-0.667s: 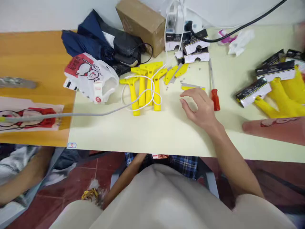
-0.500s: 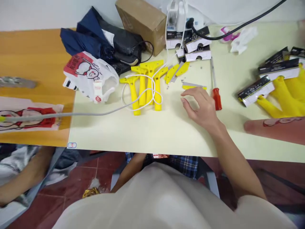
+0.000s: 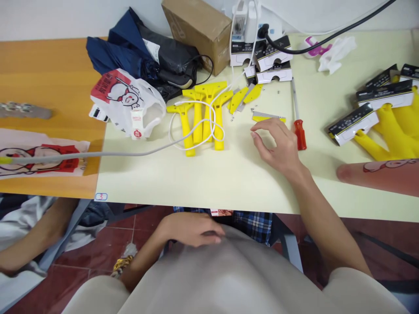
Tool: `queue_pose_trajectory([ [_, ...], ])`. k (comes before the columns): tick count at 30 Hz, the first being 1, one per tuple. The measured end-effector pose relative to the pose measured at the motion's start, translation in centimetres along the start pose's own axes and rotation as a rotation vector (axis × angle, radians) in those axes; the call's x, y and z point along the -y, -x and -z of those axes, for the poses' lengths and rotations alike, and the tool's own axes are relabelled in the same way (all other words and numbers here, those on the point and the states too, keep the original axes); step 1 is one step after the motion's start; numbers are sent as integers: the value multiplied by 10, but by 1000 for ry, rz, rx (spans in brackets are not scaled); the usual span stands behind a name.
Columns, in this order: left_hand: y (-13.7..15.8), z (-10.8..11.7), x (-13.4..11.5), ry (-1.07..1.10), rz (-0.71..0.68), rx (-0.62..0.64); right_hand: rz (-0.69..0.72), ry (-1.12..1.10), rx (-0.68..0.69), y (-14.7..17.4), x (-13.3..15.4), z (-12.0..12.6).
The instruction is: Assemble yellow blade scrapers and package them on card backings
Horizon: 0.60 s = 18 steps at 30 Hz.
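Note:
My left hand [image 3: 194, 229] is off the table at my lap, thumb and fingers pinched at the front of my grey shirt [image 3: 225, 270], where folds run from the fingertips. On the table rests my right hand [image 3: 278, 146], fingers curved, thumb and forefinger slightly apart with nothing visible between them. Just beyond its fingertips lies a yellow scraper blade piece [image 3: 268, 117]. A screwdriver [image 3: 299, 131] with a red handle is right beside this hand. Several yellow scraper handles [image 3: 218, 126] lie to its left under a white cable [image 3: 196, 126]. More yellow blade covers [image 3: 238, 100] and small screws sit further back.
Black-and-white boxes [image 3: 273, 73] and a cardboard box [image 3: 199, 32] stand at the back. Boxed yellow scrapers [image 3: 386, 126] are at the right, near a pink printed bag [image 3: 382, 173]. A plastic bag [image 3: 131, 98] lies left. Another person's arm [image 3: 36, 237] shows at lower left.
My left hand has come up into view and onto the shirt front, where only its forearm showed before. My right hand stays in place on the table; the view has shifted slightly.

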State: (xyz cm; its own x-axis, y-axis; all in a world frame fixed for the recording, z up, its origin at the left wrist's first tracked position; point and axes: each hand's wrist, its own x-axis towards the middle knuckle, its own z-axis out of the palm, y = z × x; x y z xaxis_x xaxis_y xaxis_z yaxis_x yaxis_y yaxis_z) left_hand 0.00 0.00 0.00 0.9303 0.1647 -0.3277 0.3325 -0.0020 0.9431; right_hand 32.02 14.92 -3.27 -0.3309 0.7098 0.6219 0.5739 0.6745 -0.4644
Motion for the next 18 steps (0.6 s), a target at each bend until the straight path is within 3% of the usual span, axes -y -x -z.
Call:
queue_pose_trajectory([
  [2, 24, 17, -20, 106, -88, -23, 21, -1, -16, -5, 0, -2],
  [3, 32, 31, -29, 85, -114, -160, 31, 14, -5, -9, -1, -3],
  [6, 31, 88, -35, -300, 8, -861, 26, 106, 124, -26, -6, -11],
  [7, 22, 109, -30, -473, -10, -1030, 21, 145, 170, -31, -8, -15],
  [8, 12, 128, -21, -626, -10, -1094, 21, 185, 203, -36, -11, -19],
  [10, -10, 159, -1, -831, -4, -1102, 36, 262, 227, -43, -15, -27],
  [12, -25, 176, 16, -901, -23, -1063, 60, 320, 221, -43, -19, -33],
  [18, -24, 170, 25, -931, 3, -1098, 134, 317, 229, -30, -22, -28],
])
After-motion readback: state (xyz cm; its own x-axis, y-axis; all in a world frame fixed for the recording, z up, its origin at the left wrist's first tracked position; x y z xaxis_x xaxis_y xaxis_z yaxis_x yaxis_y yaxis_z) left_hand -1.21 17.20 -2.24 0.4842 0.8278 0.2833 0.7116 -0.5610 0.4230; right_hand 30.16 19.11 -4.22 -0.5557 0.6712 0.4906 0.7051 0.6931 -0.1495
